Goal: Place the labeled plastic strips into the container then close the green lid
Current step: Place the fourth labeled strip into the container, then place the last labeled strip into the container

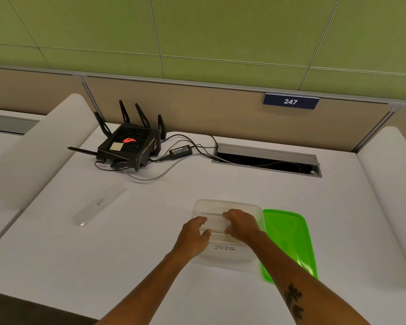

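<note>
A clear plastic container [203, 204] sits on the white desk in front of me. Both hands hold one clear strip [215, 223] with handwriting over the container: my left hand [193, 232] grips its left end, my right hand [240, 225] its right part. A strip marked ZEBRA [225, 248] lies inside, nearer to me. Another labeled strip [99, 204] lies on the desk to the left, apart from the container. The green lid [288, 238] lies flat just right of the container, partly under my right forearm.
A black router [129, 145] with antennas, a power brick [180, 151] and cables sit at the back left. An open cable slot [266, 160] is at the back right. White side panels [40, 146] border the desk on both sides.
</note>
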